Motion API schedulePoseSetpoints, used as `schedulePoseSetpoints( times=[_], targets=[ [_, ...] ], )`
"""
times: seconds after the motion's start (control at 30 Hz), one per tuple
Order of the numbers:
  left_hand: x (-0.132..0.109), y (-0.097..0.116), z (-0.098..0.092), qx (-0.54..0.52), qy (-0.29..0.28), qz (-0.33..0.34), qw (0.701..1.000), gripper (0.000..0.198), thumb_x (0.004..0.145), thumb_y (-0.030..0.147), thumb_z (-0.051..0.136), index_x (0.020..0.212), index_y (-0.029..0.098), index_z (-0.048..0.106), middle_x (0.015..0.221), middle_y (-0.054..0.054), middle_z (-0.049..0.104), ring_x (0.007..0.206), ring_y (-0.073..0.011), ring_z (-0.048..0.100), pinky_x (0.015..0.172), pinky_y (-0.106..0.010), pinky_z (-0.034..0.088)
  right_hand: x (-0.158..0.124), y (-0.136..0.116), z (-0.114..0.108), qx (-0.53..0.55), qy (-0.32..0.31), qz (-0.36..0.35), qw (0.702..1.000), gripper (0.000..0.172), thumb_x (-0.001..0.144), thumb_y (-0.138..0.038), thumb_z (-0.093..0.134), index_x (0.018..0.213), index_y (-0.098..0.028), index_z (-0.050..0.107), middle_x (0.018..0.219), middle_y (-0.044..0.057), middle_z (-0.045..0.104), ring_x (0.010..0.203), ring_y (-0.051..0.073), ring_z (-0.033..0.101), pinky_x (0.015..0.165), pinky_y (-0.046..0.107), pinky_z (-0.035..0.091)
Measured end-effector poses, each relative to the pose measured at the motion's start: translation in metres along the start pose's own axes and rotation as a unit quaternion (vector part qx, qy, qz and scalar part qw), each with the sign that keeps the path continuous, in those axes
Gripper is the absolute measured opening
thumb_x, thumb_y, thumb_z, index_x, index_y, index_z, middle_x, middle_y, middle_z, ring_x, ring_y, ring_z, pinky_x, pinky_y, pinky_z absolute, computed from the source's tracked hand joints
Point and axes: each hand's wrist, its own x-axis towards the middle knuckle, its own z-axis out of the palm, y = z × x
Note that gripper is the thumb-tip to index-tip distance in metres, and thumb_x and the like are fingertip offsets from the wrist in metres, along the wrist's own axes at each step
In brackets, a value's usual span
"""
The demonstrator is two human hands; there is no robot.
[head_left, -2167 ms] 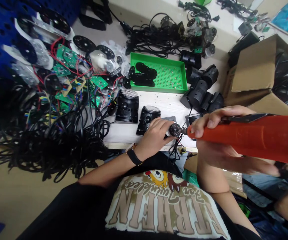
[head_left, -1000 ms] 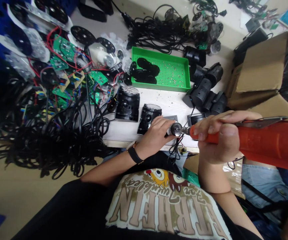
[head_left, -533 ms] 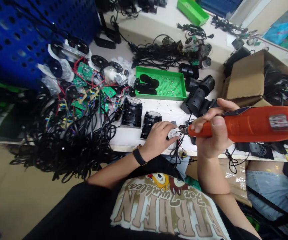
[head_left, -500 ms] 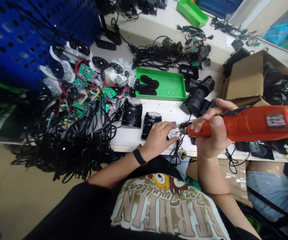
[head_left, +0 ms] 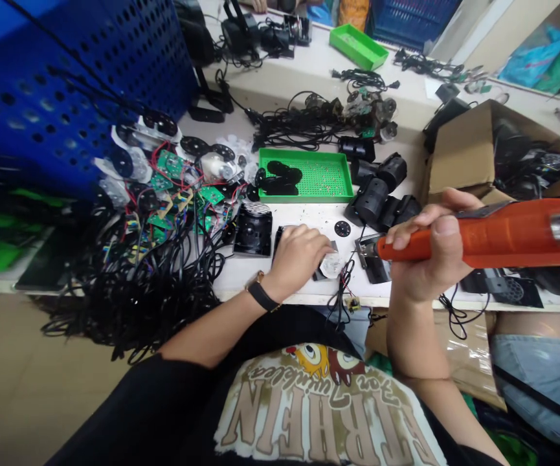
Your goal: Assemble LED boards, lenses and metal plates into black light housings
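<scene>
My right hand (head_left: 432, 249) is wrapped around an orange electric screwdriver (head_left: 507, 234); its bit end points left over a dark flat part (head_left: 374, 262) on the bench. My left hand (head_left: 299, 259), with a dark wristband, has its fingers bent down together. It covers most of a black housing (head_left: 278, 234), and what the fingertips grip is hidden. By those fingertips lies a clear round plastic piece (head_left: 332, 264) on a grey plate, with thin wires and a black cable (head_left: 342, 291) beside it. A small black perforated disc (head_left: 342, 228) lies behind.
Left of my hand stands another black housing (head_left: 253, 230). A green tray (head_left: 347, 176) holds black discs and small screws. Black cables (head_left: 138, 285) and circuit boards (head_left: 168, 165) pile up at left. Black cylindrical housings (head_left: 374, 197) and a cardboard box (head_left: 459, 152) are at right.
The screwdriver has moved right, off the clear plastic piece. My left hand has drawn back left from that piece, leaving more of it visible. The small black disc now shows fully.
</scene>
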Motion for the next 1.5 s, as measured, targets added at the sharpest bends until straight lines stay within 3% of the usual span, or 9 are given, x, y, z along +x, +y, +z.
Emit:
schedulePoseSetpoints(
  times=[0.23, 0.4, 0.7, 0.87, 1.03, 1.13, 1.23, 1.37, 1.5],
  targets=[
    [0.058, -0.036, -0.037, 0.095, 0.049, -0.113, 0.988, 0.026, 0.097, 0.03, 0.065, 0.118, 0.018, 0.072, 0.124, -0.014, 0.071, 0.117, -0.0321, 0.061, 0.099, -0.046, 0.048, 0.01, 0.028, -0.01, -0.068, 0.027, 0.021, 0.997, 0.028, 0.08, -0.032, 0.076, 0.103, -0.023, 0.062, 0.073, -0.008, 0.056, 0.041, 0.005, 0.052, 0.038, 0.023, 0.039],
    [0.09, -0.001, 0.002, 0.017, -0.13, -0.089, 0.987, 0.028, 0.092, 0.032, 0.071, 0.114, 0.015, 0.073, 0.118, -0.014, 0.074, 0.115, -0.0287, 0.067, 0.099, -0.038, 0.051, 0.015, 0.037, -0.01, -0.11, 0.0, 0.019, 0.994, 0.031, 0.083, -0.043, 0.074, 0.104, -0.025, 0.06, 0.075, -0.008, 0.056, 0.044, 0.005, 0.053, 0.042, 0.023, 0.041],
    [0.123, 0.005, 0.05, -0.002, -0.196, -0.163, 0.967, 0.035, 0.067, 0.03, 0.093, 0.095, 0.015, 0.077, 0.106, -0.016, 0.078, 0.107, -0.0324, 0.073, 0.092, -0.037, 0.055, 0.009, 0.027, -0.042, -0.103, 0.022, 0.044, 0.993, 0.034, 0.079, -0.037, 0.08, 0.105, -0.024, 0.063, 0.074, -0.008, 0.058, 0.044, 0.007, 0.053, 0.043, 0.023, 0.043],
    [0.121, -0.003, 0.025, -0.037, -0.181, -0.164, 0.969, 0.02, 0.074, 0.027, 0.088, 0.085, 0.018, 0.074, 0.091, -0.007, 0.079, 0.086, -0.021, 0.074, 0.08, -0.03, 0.054, 0.006, 0.024, -0.052, -0.092, 0.027, 0.048, 0.994, 0.035, 0.077, -0.037, 0.082, 0.104, -0.022, 0.065, 0.073, -0.008, 0.059, 0.043, 0.006, 0.054, 0.04, 0.022, 0.042],
    [0.121, -0.037, -0.033, -0.008, -0.058, -0.208, 0.976, 0.041, 0.087, 0.028, 0.078, 0.121, 0.014, 0.062, 0.111, -0.015, 0.076, 0.101, -0.0254, 0.071, 0.093, -0.039, 0.053, 0.009, 0.029, -0.048, -0.085, 0.025, 0.05, 0.995, 0.036, 0.076, -0.039, 0.084, 0.104, -0.024, 0.066, 0.073, -0.008, 0.06, 0.042, 0.006, 0.053, 0.038, 0.022, 0.041],
    [0.109, -0.043, -0.052, 0.07, 0.016, -0.246, 0.967, 0.055, 0.082, 0.027, 0.083, 0.128, 0.008, 0.059, 0.125, -0.023, 0.068, 0.117, -0.0341, 0.065, 0.099, -0.046, 0.051, 0.01, 0.031, -0.04, -0.086, 0.012, 0.042, 0.995, 0.037, 0.077, -0.043, 0.083, 0.103, -0.024, 0.065, 0.073, -0.008, 0.059, 0.042, 0.005, 0.052, 0.038, 0.021, 0.039],
    [0.075, -0.022, -0.05, 0.06, -0.007, -0.158, 0.986, 0.037, 0.088, 0.024, 0.077, 0.118, 0.01, 0.064, 0.124, -0.019, 0.068, 0.118, -0.0337, 0.064, 0.101, -0.047, 0.05, 0.007, 0.03, -0.032, -0.09, -0.016, 0.053, 0.994, 0.036, 0.078, -0.044, 0.081, 0.105, -0.024, 0.065, 0.075, -0.007, 0.06, 0.043, 0.005, 0.052, 0.039, 0.021, 0.04],
    [0.01, 0.009, -0.019, -0.086, -0.066, 0.006, 0.994, 0.028, 0.09, 0.032, 0.076, 0.111, 0.016, 0.066, 0.116, -0.011, 0.073, 0.114, -0.0276, 0.065, 0.103, -0.043, 0.051, -0.002, 0.02, -0.029, -0.087, -0.053, 0.073, 0.992, 0.036, 0.079, -0.041, 0.081, 0.107, -0.024, 0.064, 0.072, -0.008, 0.057, 0.044, 0.005, 0.052, 0.04, 0.021, 0.041],
    [-0.032, 0.01, 0.018, -0.128, -0.027, 0.043, 0.99, 0.053, 0.088, 0.042, 0.077, 0.134, 0.022, 0.059, 0.144, -0.012, 0.063, 0.137, -0.0315, 0.054, 0.116, -0.052, 0.042, -0.014, 0.009, -0.028, -0.083, -0.081, 0.099, 0.988, 0.04, 0.078, -0.038, 0.083, 0.111, -0.025, 0.063, 0.068, -0.009, 0.054, 0.044, 0.006, 0.051, 0.042, 0.021, 0.042]
  ],
)
